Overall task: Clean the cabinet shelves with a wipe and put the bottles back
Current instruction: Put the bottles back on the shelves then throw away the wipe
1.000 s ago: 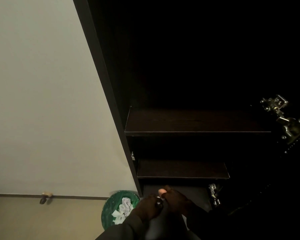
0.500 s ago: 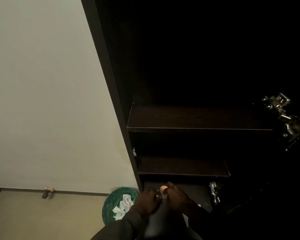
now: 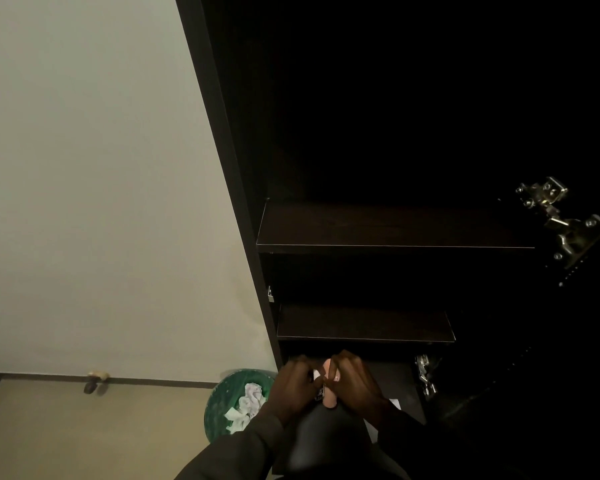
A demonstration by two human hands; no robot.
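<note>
Both hands on a small bottle, low at the cabinet.
Left hand (image 3: 291, 386) and right hand (image 3: 355, 384) curl around the small pale pink bottle (image 3: 328, 382); dark wooden shelves (image 3: 378, 225) above, green wastebasket (image 3: 219, 407) left.

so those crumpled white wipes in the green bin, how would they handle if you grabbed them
The crumpled white wipes look soft and creased, so they would probably squash and flop rather than hold shape. They sit loosely piled in the green bin, which suggests they weigh little. They are unlikely to roll or slip.
</note>
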